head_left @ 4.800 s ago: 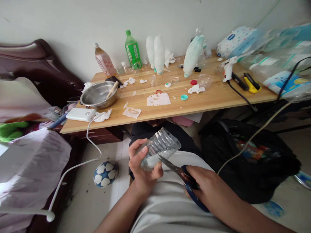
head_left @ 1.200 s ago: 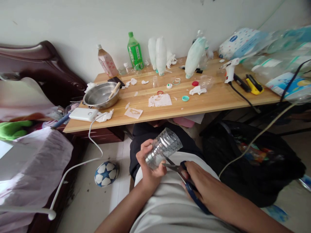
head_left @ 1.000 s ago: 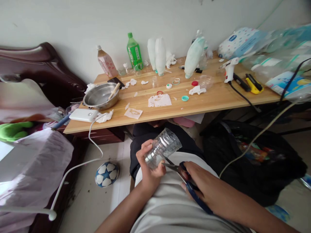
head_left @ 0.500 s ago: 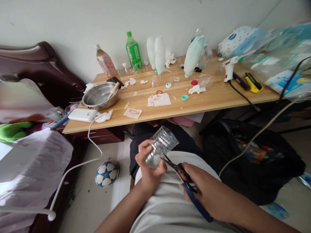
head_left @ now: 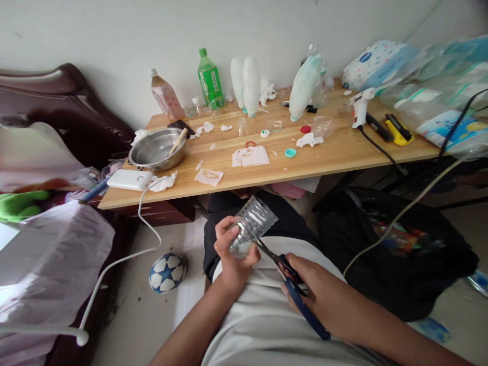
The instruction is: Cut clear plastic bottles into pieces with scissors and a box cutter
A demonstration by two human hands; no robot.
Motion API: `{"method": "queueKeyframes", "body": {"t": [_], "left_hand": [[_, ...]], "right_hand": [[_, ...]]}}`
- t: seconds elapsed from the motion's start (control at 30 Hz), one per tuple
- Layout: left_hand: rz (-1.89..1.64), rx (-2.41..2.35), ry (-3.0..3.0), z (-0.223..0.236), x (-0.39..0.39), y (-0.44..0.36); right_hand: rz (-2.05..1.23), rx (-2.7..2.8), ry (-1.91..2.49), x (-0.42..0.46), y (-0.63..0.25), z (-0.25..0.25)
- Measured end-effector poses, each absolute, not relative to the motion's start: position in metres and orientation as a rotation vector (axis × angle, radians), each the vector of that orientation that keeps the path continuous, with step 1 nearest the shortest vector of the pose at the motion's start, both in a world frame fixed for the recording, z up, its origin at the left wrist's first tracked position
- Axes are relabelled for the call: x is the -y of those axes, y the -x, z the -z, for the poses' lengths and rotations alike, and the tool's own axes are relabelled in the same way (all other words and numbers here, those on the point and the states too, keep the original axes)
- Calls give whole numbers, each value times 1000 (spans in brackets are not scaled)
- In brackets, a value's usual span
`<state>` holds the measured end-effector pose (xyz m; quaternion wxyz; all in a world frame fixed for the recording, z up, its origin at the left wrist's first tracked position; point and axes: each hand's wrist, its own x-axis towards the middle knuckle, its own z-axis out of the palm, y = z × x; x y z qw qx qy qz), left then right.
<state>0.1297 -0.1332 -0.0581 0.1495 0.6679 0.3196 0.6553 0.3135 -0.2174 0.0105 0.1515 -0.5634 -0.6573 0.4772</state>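
My left hand [head_left: 234,254] is wrapped round the lower end of a clear ribbed plastic bottle piece [head_left: 259,216], tilted up to the right above my lap. Its cut, open end points away from me. My right hand [head_left: 314,292] grips dark-blue-handled scissors [head_left: 305,310], fingers in the loops. The scissor blades are at the side of the bottle piece, close to my left thumb. Whether the tips are inside the plastic is hard to make out.
On the wooden table [head_left: 213,198] stand a metal bowl [head_left: 152,157], a green bottle [head_left: 210,84], white-wrapped bottles [head_left: 250,86], a glue gun [head_left: 360,109] and a yellow cutter [head_left: 398,132]. A black bag [head_left: 343,254] lies right, a ball [head_left: 166,273] left, on the floor.
The scissor blades have opened and closed against the bottle piece and sit nearer together now. My left hand has turned and shifted the piece slightly. The table things stay put.
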Motion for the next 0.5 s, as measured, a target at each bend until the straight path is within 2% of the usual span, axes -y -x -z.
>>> {"method": "queueKeyframes", "body": {"t": [0.17,0.4,0.5], "left_hand": [[-1734,-1034,-1855,59,142,-123],[-1381,-932,-1066,39,159,-129],[-1339,-863,-843,28,160,-137]], "right_hand": [[-1322,1900,1636,212,-313,-5],[-1242,1988,1691,206,-319,-10],[-1219,1999,1670,206,-318,-10]]}}
